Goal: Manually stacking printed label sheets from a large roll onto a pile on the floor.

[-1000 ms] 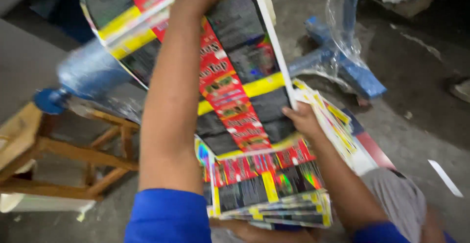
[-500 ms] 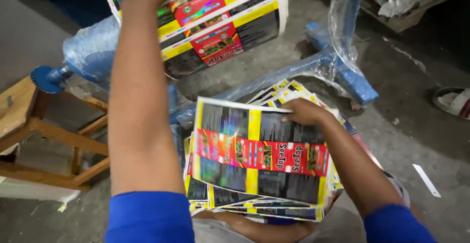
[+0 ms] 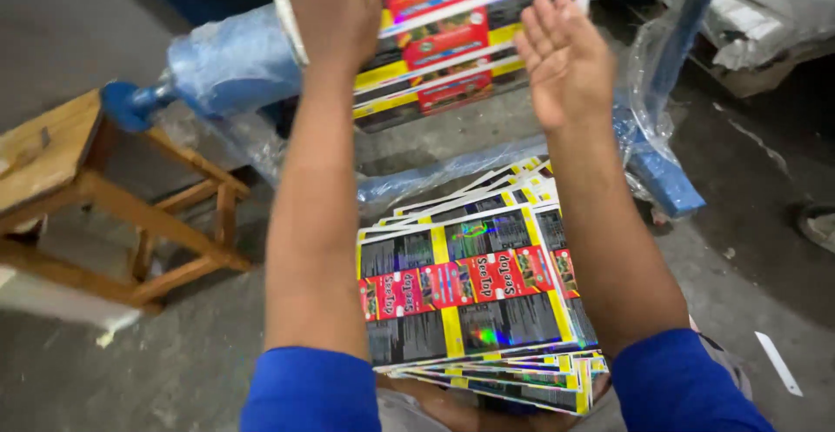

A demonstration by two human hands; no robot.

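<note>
My left hand (image 3: 335,6) grips the near edge of a glossy printed sheet (image 3: 452,40), black with yellow bands and red labels, held up at the top of the view. Beside it my right hand (image 3: 565,58) is raised with fingers spread, close to the sheet's right side and holding nothing. Below both forearms a fanned stack of the same printed sheets (image 3: 474,301) rests on my lap.
A wooden stool (image 3: 87,188) stands at the left. A blue roller wrapped in clear plastic (image 3: 226,62) lies behind it. A blue metal frame with plastic film (image 3: 661,171) is at the right. The floor is grey concrete, with a white strip (image 3: 777,362) on it.
My right hand left the stack on my lap and rose toward the lifted sheet. My left hand carried that sheet higher and farther away.
</note>
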